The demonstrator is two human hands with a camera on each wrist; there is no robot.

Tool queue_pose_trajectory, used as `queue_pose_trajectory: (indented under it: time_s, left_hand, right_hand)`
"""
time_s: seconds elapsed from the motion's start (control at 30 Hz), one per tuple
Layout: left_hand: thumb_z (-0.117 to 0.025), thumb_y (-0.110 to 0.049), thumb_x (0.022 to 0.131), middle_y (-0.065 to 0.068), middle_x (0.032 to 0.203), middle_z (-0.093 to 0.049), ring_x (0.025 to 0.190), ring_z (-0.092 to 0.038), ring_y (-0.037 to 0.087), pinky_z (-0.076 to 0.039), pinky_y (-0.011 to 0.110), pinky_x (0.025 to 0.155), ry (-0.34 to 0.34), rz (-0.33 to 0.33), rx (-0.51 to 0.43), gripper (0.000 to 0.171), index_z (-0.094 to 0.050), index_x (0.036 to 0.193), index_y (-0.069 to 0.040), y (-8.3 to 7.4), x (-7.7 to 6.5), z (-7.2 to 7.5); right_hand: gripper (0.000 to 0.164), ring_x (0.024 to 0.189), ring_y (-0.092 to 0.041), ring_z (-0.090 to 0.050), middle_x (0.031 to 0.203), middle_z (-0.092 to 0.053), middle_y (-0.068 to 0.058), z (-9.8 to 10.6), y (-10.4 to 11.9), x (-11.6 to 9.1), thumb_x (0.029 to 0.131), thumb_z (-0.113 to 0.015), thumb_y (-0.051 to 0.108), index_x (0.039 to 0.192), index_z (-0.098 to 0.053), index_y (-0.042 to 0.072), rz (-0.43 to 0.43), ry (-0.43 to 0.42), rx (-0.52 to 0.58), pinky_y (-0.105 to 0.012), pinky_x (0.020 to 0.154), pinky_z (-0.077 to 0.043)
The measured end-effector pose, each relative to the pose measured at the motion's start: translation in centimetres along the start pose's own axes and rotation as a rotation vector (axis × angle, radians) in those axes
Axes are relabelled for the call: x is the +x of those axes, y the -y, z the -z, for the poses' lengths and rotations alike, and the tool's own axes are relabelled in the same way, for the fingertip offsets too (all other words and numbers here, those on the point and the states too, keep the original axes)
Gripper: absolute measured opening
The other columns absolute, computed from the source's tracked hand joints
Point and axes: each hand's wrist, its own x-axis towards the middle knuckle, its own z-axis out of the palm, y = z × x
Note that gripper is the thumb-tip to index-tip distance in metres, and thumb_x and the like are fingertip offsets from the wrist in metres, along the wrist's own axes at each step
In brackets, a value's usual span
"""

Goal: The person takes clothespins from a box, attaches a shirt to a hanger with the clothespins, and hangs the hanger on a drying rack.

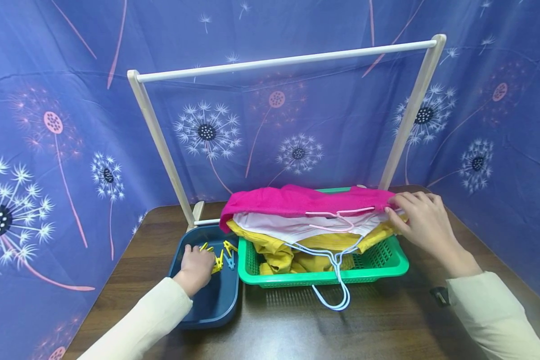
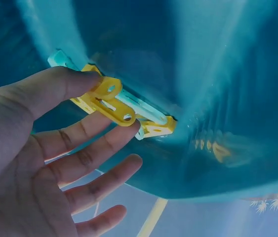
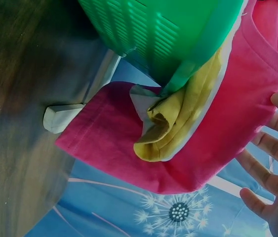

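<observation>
In the head view my left hand (image 1: 197,266) reaches into the dark blue bin (image 1: 209,312). Thumb and fingers pinch a yellow clothespin (image 2: 110,94) in the left wrist view, with a light blue clothespin (image 2: 146,109) right behind it. My right hand (image 1: 425,220) pinches the right end of a pink T-shirt (image 1: 279,200), its other fingers loosely spread. Under that shirt lie a white garment (image 1: 270,224) and a yellow garment (image 1: 274,245), on a green basket (image 1: 317,278). A pink hanger (image 1: 337,215) and light blue hangers (image 1: 335,262) poke out of the necklines.
Behind the basket stands a wooden rack with a white crossbar (image 1: 288,60) and two slanted posts (image 1: 162,150). More yellow clothespins (image 1: 229,246) lie in the bin. A dark small object (image 1: 440,296) is by the right sleeve. Blue dandelion cloth (image 1: 252,125) surrounds the brown table (image 1: 292,330).
</observation>
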Motion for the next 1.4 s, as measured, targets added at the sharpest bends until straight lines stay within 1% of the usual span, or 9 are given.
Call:
queue_pose_trajectory:
  time_s: [0.1,0.17,0.3,0.37,0.57,0.83,1.0,1.17,1.4]
  left_hand:
    - [-0.077,-0.019,0.069,0.011,0.086,-0.066,0.083,-0.056,0.03,-0.038,0.051,0.087,-0.035,0.004,-0.021,0.03,-0.066,0.093,-0.005,0.3,-0.4,0.3]
    - [-0.077,-0.019,0.069,0.011,0.085,-0.066,0.081,-0.056,0.029,-0.039,0.052,0.086,-0.06,0.004,-0.031,0.032,-0.065,0.095,-0.004,0.5,-0.7,0.5]
    - [-0.076,-0.02,0.07,0.012,0.088,-0.066,0.083,-0.058,0.031,-0.039,0.054,0.086,-0.119,-0.005,-0.03,0.041,-0.064,0.104,-0.002,1.1,-1.1,1.0]
    - [-0.076,-0.022,0.069,0.013,0.09,-0.066,0.084,-0.059,0.032,-0.04,0.055,0.085,-0.149,-0.008,-0.027,0.044,-0.063,0.106,-0.001,1.3,-1.1,1.2]
    - [-0.073,-0.019,0.07,0.014,0.089,-0.066,0.087,-0.06,0.033,-0.041,0.055,0.084,-0.229,0.006,-0.045,0.033,-0.061,0.096,-0.002,1.8,-1.0,1.7]
    - [-0.072,-0.019,0.072,0.016,0.09,-0.066,0.089,-0.06,0.035,-0.04,0.058,0.086,-0.287,0.019,-0.084,0.036,-0.057,0.101,-0.003,1.8,-1.0,2.4]
    - [-0.071,-0.02,0.075,0.018,0.095,-0.064,0.094,-0.058,0.037,-0.039,0.058,0.087,-0.34,0.031,-0.1,0.037,-0.056,0.105,-0.004,1.6,-1.0,2.8]
    - [-0.071,-0.022,0.076,0.019,0.095,-0.062,0.093,-0.056,0.038,-0.04,0.057,0.086,-0.43,0.032,-0.128,0.037,-0.054,0.104,-0.004,1.8,-0.9,3.3]
    - [-0.07,-0.023,0.078,0.018,0.094,-0.06,0.088,-0.057,0.037,-0.043,0.054,0.082,-0.577,0.007,-0.182,0.034,-0.053,0.102,-0.005,1.8,-0.8,4.5]
  right_hand:
    - [0.022,0.079,-0.036,-0.056,0.088,-0.066,-0.016,-0.1,0.0,0.1,0.075,-0.063,0.022,0.088,-0.061,0.004,-0.006,0.0,-0.002,-0.052,0.075,-0.034]
    - [0.022,0.078,-0.036,-0.056,0.088,-0.066,-0.015,-0.1,0.0,0.1,0.075,-0.063,0.022,0.087,-0.061,0.005,-0.009,0.0,-0.004,-0.052,0.075,-0.035]
    - [0.021,0.079,-0.035,-0.056,0.088,-0.066,-0.015,-0.1,0.0,0.1,0.076,-0.063,0.021,0.087,-0.061,0.005,-0.016,0.0,-0.003,-0.052,0.075,-0.035]
    - [0.02,0.08,-0.035,-0.056,0.088,-0.067,-0.015,-0.1,0.0,0.2,0.076,-0.063,0.021,0.087,-0.061,0.005,-0.023,0.003,-0.002,-0.052,0.075,-0.035]
    - [0.02,0.083,-0.036,-0.057,0.091,-0.067,-0.015,-0.1,0.0,0.4,0.076,-0.063,0.02,0.089,-0.063,0.005,-0.051,0.01,0.001,-0.051,0.074,-0.034]
    - [0.02,0.079,-0.034,-0.056,0.089,-0.068,-0.014,-0.3,-0.1,1.0,0.076,-0.064,0.02,0.09,-0.065,0.006,-0.062,-0.022,-0.001,-0.049,0.07,-0.033]
    - [0.019,0.079,-0.035,-0.057,0.088,-0.068,-0.013,-0.3,0.0,1.3,0.077,-0.064,0.02,0.09,-0.066,0.006,-0.085,-0.024,0.007,-0.05,0.072,-0.033]
    - [0.018,0.081,-0.034,-0.056,0.087,-0.068,-0.013,-0.6,-0.1,1.5,0.078,-0.065,0.02,0.09,-0.067,0.007,-0.116,-0.024,0.023,-0.05,0.074,-0.032]
    - [0.019,0.081,-0.034,-0.055,0.087,-0.067,-0.014,-0.8,-0.3,1.7,0.079,-0.065,0.02,0.091,-0.068,0.005,-0.14,-0.042,0.034,-0.049,0.074,-0.032]
